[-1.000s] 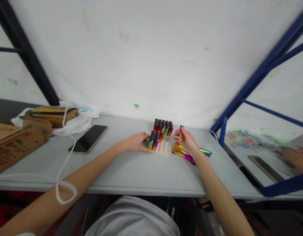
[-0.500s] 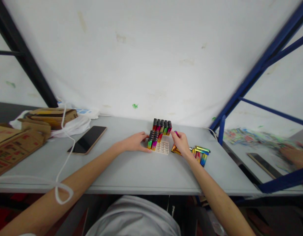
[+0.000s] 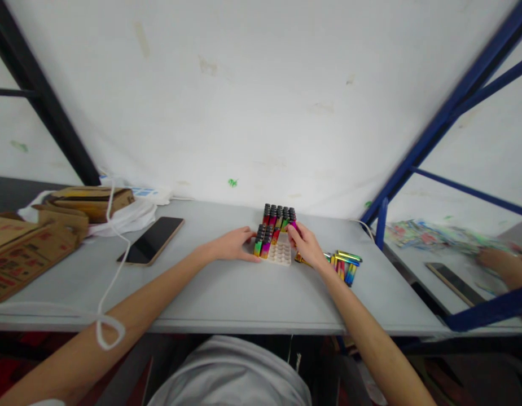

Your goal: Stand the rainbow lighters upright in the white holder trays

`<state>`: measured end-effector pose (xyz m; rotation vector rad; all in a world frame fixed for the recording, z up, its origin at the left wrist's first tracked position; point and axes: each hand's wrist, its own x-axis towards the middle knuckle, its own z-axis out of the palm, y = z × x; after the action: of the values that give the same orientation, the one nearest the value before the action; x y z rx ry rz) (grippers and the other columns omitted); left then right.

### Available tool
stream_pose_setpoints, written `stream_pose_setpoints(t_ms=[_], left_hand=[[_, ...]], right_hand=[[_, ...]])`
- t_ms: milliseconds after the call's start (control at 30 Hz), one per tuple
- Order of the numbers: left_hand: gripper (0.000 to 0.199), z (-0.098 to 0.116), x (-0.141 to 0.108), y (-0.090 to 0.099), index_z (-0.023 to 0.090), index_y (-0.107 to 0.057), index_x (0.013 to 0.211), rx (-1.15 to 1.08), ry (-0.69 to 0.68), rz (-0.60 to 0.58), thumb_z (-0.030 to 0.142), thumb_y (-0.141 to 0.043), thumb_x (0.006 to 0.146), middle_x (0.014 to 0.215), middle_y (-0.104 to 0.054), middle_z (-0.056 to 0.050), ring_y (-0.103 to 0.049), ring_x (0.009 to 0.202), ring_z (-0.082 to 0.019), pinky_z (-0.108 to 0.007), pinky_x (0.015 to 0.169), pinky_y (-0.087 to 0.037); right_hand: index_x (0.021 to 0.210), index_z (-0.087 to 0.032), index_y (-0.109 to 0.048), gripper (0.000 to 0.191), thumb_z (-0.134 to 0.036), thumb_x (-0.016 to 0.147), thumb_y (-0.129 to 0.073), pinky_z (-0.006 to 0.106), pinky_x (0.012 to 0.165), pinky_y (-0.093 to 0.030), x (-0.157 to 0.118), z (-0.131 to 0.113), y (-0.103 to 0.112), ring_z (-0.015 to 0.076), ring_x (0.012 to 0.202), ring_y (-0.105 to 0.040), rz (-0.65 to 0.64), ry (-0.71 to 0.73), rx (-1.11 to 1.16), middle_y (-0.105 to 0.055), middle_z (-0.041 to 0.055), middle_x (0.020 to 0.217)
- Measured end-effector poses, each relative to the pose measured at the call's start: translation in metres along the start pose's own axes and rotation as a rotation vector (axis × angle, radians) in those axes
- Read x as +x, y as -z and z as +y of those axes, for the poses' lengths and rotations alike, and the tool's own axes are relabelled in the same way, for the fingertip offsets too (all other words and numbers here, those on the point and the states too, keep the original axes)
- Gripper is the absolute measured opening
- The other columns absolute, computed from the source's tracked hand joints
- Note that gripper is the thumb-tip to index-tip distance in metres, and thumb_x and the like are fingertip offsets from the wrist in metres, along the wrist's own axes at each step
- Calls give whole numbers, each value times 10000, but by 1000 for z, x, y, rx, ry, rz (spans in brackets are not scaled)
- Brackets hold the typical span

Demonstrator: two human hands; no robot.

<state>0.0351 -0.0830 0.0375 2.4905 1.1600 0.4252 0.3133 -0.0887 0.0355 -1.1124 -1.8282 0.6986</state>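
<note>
A white tray with rows of round holes (image 3: 279, 255) lies on the grey table, its left part filled with upright, metallic-coloured lighters (image 3: 264, 242). My left hand (image 3: 233, 245) curves round the tray's left side, thumb at the front corner and fingers further back, holding it. My right hand (image 3: 305, 242) pinches a purple lighter (image 3: 293, 225) over the tray's right back part; the fingers hide most of it. Behind stands a second block of upright lighters (image 3: 279, 215) with black tops. Loose lighters (image 3: 344, 265) lie to the right, near my right wrist.
On the left are a dark phone (image 3: 153, 241), opened cardboard boxes (image 3: 36, 248) and a white cable (image 3: 112, 276) looping across my left forearm. A blue metal frame (image 3: 381, 223) borders the right. Beyond it, another person's hand (image 3: 500, 268) is near a second phone (image 3: 454, 283).
My right hand has moved left and slightly back, carrying the purple lighter from beside the tray to above it. My left hand stays in place.
</note>
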Motion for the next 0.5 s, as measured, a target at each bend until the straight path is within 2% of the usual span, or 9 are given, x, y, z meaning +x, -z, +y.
stream_pose_setpoints(t_ms=[67, 133, 200, 300, 500], left_hand=[[680, 0, 0, 0, 189, -711, 1102, 2, -3, 0, 765, -756, 743, 996, -640, -75, -637, 888, -271, -348, 795, -505], [683, 1, 0, 0, 188, -710, 1102, 3, 0, -1, 768, -753, 743, 1000, -643, -77, -637, 895, -275, -352, 807, -505], [673, 2, -1, 1, 186, -707, 1095, -3, 4, -4, 760, -753, 748, 1013, -648, -79, -637, 901, -272, -350, 820, -505], [646, 4, -2, 2, 188, -701, 1089, -14, 6, -10, 738, -762, 756, 1040, -648, -82, -638, 916, -267, -344, 833, -507], [636, 5, -2, 2, 188, -704, 1080, 5, 11, -9, 735, -763, 761, 1028, -646, -82, -639, 928, -279, -356, 837, -512]], right_hand=[[890, -235, -583, 461, -635, 1045, -413, 309, 679, -478, -1, -2, 0, 202, 753, -586, -53, 67, -33, -638, 25, 823], [830, -234, -564, 462, -607, 1059, -415, 312, 720, -477, -2, -6, -1, 209, 804, -588, -34, 144, -141, -634, 41, 855], [766, -238, -516, 464, -577, 1071, -426, 311, 710, -445, -4, -9, -1, 199, 743, -557, -11, 184, -267, -589, 22, 769], [767, -244, -485, 436, -541, 1083, -441, 309, 667, -396, -6, -11, -2, 183, 632, -521, -32, 173, -349, -559, -9, 667], [858, -231, -569, 356, -465, 1104, -461, 306, 700, -405, -5, -5, 0, 203, 710, -605, -201, 230, -377, -692, 39, 791]])
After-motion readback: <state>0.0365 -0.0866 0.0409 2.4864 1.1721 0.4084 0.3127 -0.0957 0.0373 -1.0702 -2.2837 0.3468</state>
